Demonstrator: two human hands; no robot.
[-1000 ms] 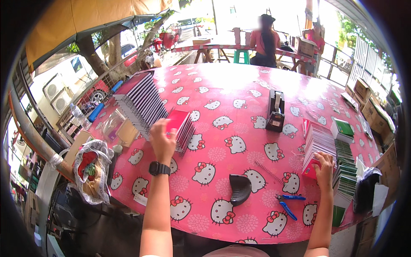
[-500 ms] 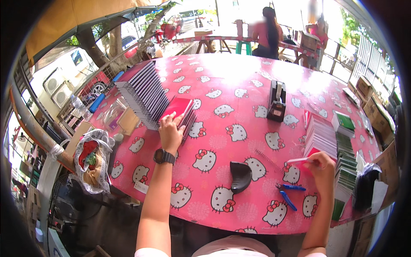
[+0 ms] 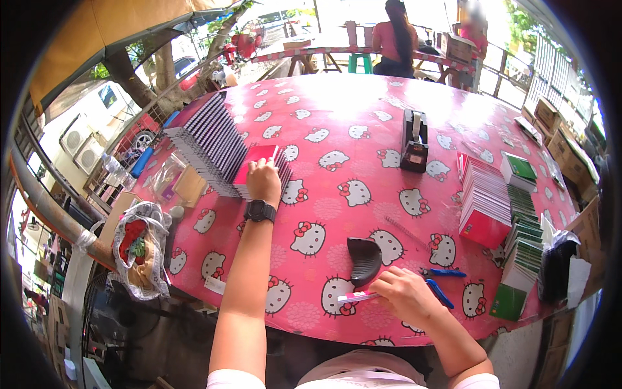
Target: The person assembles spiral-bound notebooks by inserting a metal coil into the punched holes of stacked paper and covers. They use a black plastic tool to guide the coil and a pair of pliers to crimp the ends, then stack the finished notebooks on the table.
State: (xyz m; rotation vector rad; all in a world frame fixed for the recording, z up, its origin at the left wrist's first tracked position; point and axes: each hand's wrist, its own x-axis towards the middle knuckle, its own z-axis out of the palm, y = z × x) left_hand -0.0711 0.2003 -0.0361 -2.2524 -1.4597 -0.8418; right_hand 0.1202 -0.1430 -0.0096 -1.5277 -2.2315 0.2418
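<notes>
On the left, my left hand [image 3: 264, 182] has its fingers bunched on the red cover of a spiral notebook [image 3: 267, 153], at the top of a short pile. A tall stack of spiral-bound notebooks [image 3: 206, 144] rises just behind it. In my right hand [image 3: 407, 293], near the front edge, is a thin pink-and-white booklet [image 3: 357, 297], pinched at one end and held edge-on. A black curved rest [image 3: 364, 260] lies right beside this hand. Close by are blue-handled pliers [image 3: 440, 293] and a loose wire spiral [image 3: 407, 232]. My left wrist wears a black watch.
At the right stand a row of pink booklets [image 3: 484, 211] and a row of green ones [image 3: 518, 253]. A black tape dispenser [image 3: 414, 141] sits farther back. Plastic bag [image 3: 139, 249] hangs at the left edge. People [image 3: 396, 42] are at a far table.
My right hand has moved left from the pink booklet row, carrying a booklet to the black rest. My left hand's fingers, spread on the red notebook before, are now bunched.
</notes>
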